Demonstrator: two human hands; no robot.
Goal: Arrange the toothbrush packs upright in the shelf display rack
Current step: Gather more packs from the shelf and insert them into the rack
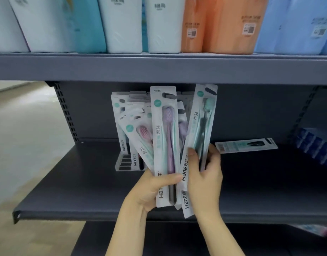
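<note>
I hold a fan of white toothbrush packs in front of the dark shelf. My left hand (pixel 152 189) grips the bottom of the purple-brush pack (pixel 165 137), and a pink-brush pack (pixel 138 137) leans out to its left. My right hand (pixel 205 174) pinches the green-brush pack (pixel 201 126), which tilts right. Behind them a clear display rack (pixel 122 163) at the back of the shelf holds several packs standing upright (pixel 120 115). One more pack (pixel 245 145) lies flat on the shelf to the right.
The grey shelf board (pixel 76 182) has bare surface left and right of the rack. An upper shelf edge (pixel 159 69) runs just above the packs, loaded with tissue packages (pixel 223 24). Blue boxes (pixel 317 146) sit at the far right. Aisle floor (pixel 26 135) lies left.
</note>
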